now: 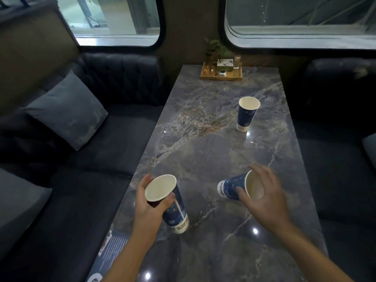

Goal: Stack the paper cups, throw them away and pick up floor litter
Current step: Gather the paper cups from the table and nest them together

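Near the table [213,143] edge, left hand [149,206] holds a tilted cup [173,208].

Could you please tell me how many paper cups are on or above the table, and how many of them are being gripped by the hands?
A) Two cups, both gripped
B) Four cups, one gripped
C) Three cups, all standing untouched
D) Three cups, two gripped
D: the left hand grips one cup, the right hand grips a tilted cup, and the third cup stands alone farther up the table.
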### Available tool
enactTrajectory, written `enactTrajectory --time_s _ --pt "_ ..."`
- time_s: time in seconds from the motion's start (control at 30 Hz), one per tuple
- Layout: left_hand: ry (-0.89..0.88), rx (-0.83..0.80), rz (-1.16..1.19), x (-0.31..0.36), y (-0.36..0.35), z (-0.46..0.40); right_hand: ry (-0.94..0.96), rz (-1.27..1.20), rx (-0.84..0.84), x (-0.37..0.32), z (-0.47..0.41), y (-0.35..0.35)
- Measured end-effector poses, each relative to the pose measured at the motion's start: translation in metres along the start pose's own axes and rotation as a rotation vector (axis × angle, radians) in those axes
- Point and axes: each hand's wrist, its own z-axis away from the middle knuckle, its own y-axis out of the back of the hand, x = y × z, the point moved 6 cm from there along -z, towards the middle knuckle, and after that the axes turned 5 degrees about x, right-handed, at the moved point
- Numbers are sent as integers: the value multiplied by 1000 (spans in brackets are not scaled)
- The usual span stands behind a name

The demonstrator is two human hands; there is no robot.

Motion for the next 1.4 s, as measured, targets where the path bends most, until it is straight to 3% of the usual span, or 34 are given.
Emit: enactTrajectory --time_s 0.27,0.5,0.93,1.17,1.4 --pt "-89 -87 -229 8 -1 14 -130 -312 53 -30 0 18" --pt "-52 -106 -218 7 1 17 -112 -462 33 -52 -4 29" --pt "-30 -357 -249 31 -19 35 -11 -520 -282 -83 2 16" --pt "99 -552 -267 33 -33 44 25 -488 -439 -91 3 15" --pt "143 -632 -255 40 -48 54 91 -491 -570 -92 12 12"
